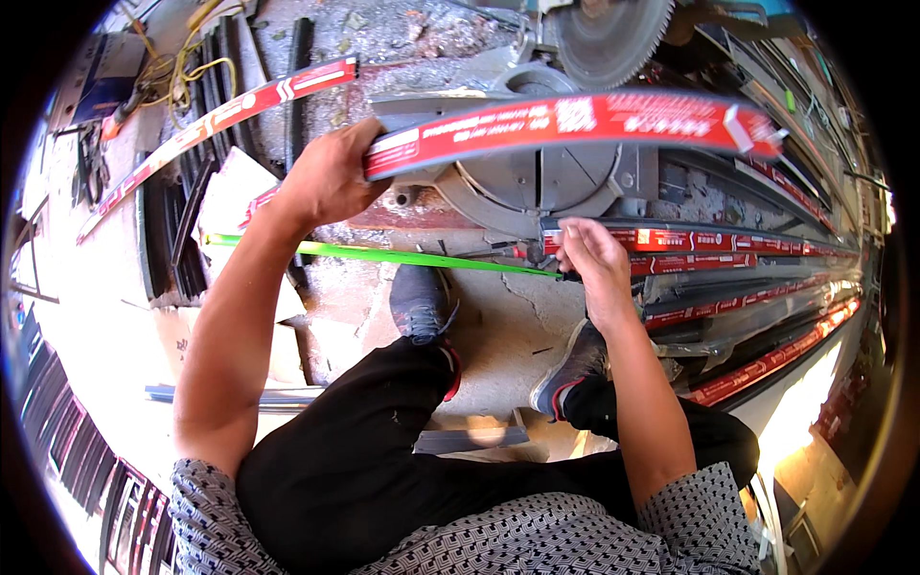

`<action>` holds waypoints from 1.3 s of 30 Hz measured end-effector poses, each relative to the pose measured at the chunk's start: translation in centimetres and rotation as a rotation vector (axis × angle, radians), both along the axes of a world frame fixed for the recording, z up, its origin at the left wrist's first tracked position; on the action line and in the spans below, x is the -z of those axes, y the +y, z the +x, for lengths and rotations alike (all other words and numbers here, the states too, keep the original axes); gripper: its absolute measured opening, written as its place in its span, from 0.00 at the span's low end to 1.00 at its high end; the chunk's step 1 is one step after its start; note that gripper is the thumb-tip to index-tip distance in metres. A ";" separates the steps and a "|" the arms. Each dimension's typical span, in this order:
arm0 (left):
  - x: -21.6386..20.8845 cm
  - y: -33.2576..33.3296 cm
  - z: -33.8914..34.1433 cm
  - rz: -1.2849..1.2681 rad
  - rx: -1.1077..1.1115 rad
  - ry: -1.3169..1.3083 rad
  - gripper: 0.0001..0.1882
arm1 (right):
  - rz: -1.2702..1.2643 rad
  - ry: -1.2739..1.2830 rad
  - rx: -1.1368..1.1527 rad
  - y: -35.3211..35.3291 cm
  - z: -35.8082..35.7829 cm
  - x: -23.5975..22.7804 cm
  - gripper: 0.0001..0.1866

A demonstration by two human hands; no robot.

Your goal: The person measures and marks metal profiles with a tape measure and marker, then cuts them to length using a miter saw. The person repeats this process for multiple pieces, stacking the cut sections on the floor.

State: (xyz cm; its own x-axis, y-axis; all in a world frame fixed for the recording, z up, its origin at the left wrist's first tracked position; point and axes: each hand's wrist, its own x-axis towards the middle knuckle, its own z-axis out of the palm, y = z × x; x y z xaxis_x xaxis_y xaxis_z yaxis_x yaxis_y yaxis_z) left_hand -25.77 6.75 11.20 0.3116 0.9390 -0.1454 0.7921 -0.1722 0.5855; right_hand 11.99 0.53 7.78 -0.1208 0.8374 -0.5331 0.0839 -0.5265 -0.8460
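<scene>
A long strip (575, 120) wrapped in red film with white print is seen, and a bright green tape (402, 256) below it. The stacked profiles (747, 244) are banded in red over dark grey. The saw blade (604, 34) is coloured grey. Black trousers (383, 460), grey shoes (419, 302) with red trim, and black-and-white patterned sleeves (575, 537) are worn.

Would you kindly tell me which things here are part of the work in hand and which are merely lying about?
In hand:
- red-wrapped strip, gripped by left hand
- red-wrapped profile end, under right hand
- green tape
- mitre saw

Lying about:
- cardboard pieces
- yellow cable
- stacked profiles
</scene>
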 end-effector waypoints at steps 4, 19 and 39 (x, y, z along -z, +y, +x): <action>-3.3 0.6 0.1 0.122 -0.084 -0.115 0.16 | -0.002 0.008 0.041 -1.9 0.4 0.2 0.19; -16.0 2.9 0.7 0.551 -0.202 -0.953 0.14 | -0.027 -0.026 0.004 -4.8 -0.9 1.0 0.16; -12.9 6.1 4.2 0.813 -0.214 -0.557 0.14 | -0.031 0.001 -0.014 -4.2 -1.0 2.3 0.15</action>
